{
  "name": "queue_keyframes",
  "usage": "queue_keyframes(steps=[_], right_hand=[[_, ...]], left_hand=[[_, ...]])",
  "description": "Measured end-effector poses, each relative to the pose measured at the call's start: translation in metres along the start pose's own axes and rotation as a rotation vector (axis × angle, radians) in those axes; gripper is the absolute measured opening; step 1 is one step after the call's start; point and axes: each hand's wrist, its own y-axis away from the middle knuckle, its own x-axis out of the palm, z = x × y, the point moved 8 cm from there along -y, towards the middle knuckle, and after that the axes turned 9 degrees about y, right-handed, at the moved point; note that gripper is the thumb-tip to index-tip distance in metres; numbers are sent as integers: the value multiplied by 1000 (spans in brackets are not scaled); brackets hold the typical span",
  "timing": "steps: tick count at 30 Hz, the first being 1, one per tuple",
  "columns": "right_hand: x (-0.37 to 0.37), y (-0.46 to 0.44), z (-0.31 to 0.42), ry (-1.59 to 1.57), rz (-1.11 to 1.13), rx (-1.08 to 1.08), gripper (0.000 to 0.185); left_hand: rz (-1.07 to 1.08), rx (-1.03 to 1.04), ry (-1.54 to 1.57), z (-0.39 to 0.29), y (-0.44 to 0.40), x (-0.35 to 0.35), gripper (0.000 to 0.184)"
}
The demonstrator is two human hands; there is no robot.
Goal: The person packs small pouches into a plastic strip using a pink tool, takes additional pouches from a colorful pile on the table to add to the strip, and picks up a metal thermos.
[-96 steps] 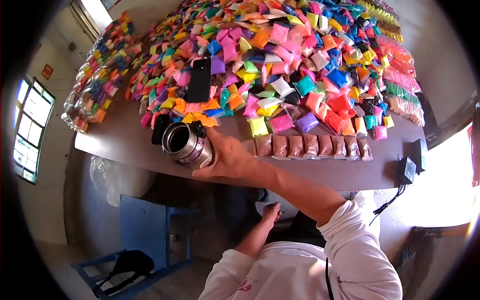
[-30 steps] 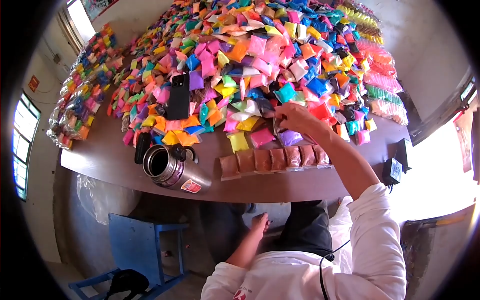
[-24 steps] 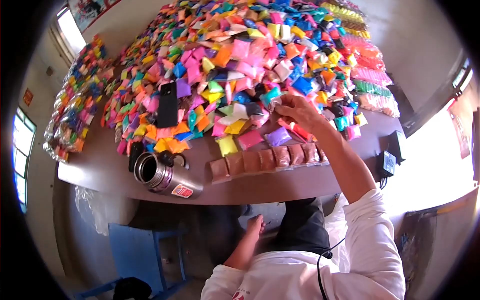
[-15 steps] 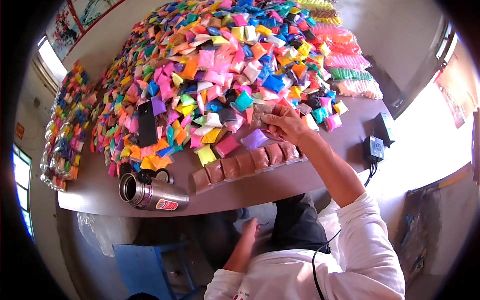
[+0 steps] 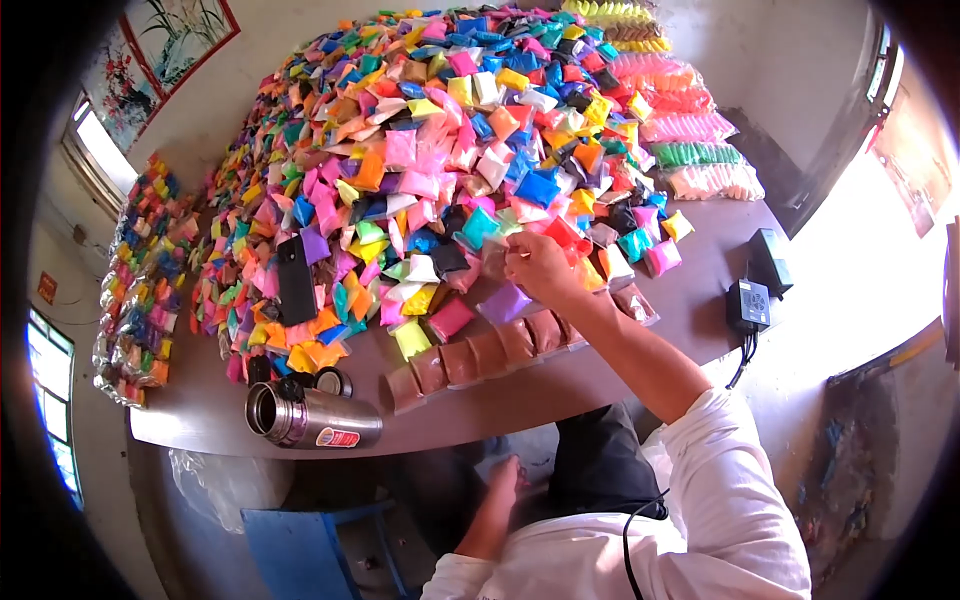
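Observation:
My right hand pinches a small brown packet at the near edge of the heap of coloured packets. Just in front of this hand, a row of brown packets lies along the table's near side, partly hidden by my forearm. A purple packet is between the heap and the row. My left hand is low over my lap, below the table edge, with its fingers curled; what they hold, if anything, is hidden.
An open steel bottle lies tilted on the table at the front left, beside its lid. A black phone rests on the heap. Black adapters sit at the right edge; a blue chair stands below.
The steel bottle, earlier in my right hand, now rests on the table. My right hand has moved to the heap and taken hold of a brown packet. The view has shifted.

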Motion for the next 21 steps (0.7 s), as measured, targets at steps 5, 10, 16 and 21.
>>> queue_keyframes(steps=[5, 10, 16, 21], right_hand=[[-20, -3, 16, 205, -157, -76, 28], [0, -26, 29, 366, -102, -249, 34], [55, -66, 37, 395, -153, -305, 30], [94, -57, 69, 342, -193, -393, 37]], left_hand=[[-34, -6, -36, 1, -4, -1, 26], [-32, -28, -57, 2, -5, 2, 25], [-12, -39, 15, 4, -8, 2, 24], [-22, -26, 14, 5, -9, 1, 25]])
